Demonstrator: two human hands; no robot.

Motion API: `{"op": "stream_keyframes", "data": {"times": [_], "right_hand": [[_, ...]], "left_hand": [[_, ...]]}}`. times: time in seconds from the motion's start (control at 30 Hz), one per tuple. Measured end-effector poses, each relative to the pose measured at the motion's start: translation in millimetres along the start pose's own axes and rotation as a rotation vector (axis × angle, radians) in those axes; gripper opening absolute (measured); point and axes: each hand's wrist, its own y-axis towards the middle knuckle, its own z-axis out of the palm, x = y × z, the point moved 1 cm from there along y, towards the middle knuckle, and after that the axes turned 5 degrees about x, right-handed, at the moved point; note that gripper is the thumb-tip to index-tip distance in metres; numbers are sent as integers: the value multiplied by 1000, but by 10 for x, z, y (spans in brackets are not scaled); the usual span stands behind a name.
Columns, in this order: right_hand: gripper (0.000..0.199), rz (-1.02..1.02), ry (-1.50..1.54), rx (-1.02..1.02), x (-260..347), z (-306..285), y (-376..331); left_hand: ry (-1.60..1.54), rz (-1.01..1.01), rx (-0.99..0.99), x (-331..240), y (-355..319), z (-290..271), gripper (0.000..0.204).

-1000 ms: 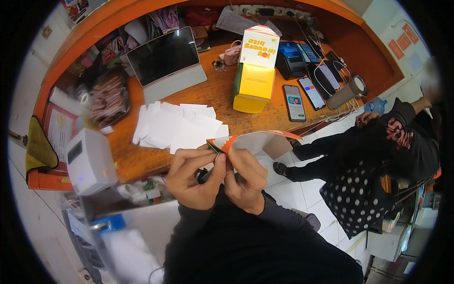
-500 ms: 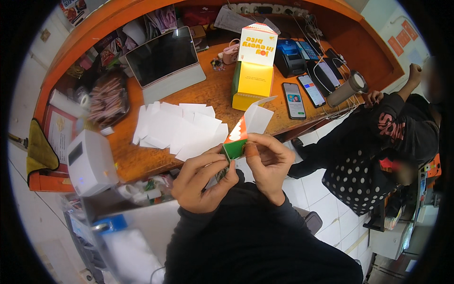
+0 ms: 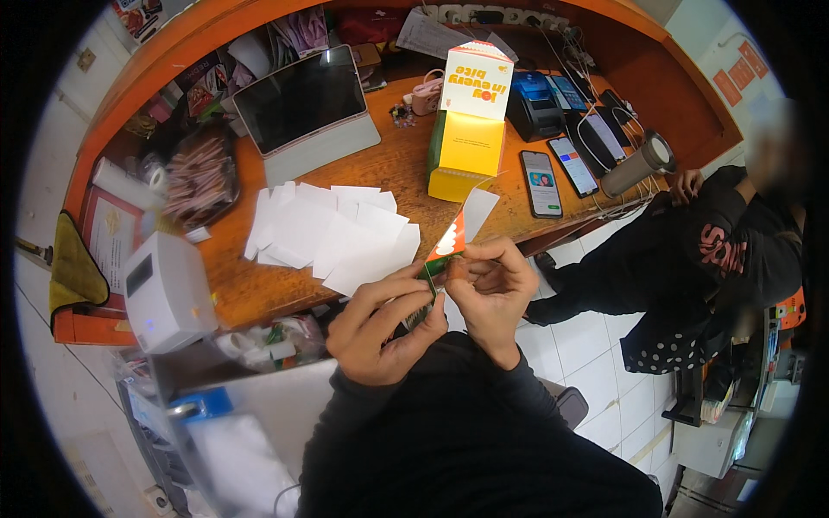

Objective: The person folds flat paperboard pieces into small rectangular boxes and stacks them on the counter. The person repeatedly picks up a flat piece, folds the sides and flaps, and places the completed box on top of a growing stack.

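Observation:
Between my two hands is a small folding carton [image 3: 448, 242], red, white and green outside, with a white flap standing up at its far end. My left hand [image 3: 380, 326] pinches its near left side between thumb and fingers. On the right side, my right hand [image 3: 493, 293] grips the green part with thumb and fingertips. Flat white card pieces [image 3: 332, 229] lie spread on the desk just beyond my left hand. Farther off stands an open yellow and white box [image 3: 471, 138] with its lid raised. The carton's near side is partly hidden by my fingers.
The wooden desk [image 3: 246, 298] holds a tablet [image 3: 302, 99], a card terminal [image 3: 531, 104], a phone [image 3: 541, 183] and a tumbler [image 3: 637, 164]. At left stands a white label printer [image 3: 170, 292]. To the right, a person in dark clothes [image 3: 691, 246] sits close by.
The carton has turned in my hands, so its green face shows less and its white flap looks narrower. The person at right has lowered a raised arm.

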Motion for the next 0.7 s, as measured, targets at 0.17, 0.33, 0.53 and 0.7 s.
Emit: {"op": "stream_keyframes", "data": {"times": [0.17, 0.33, 0.53, 0.7], "right_hand": [[35, -4, -86, 25, 10, 105, -66], [40, -253, -348, 31, -21, 243, -127], [37, -374, -511, 13, -27, 340, -183], [41, -284, -430, 77, -43, 369, -184]], "left_hand": [[-54, -178, -96, 40, -19, 3, 20], [-181, -271, -187, 99, -54, 13, 14], [-247, -326, -230, 124, -100, 10, 13], [-128, -273, -138, 126, -61, -6, 15]]}}
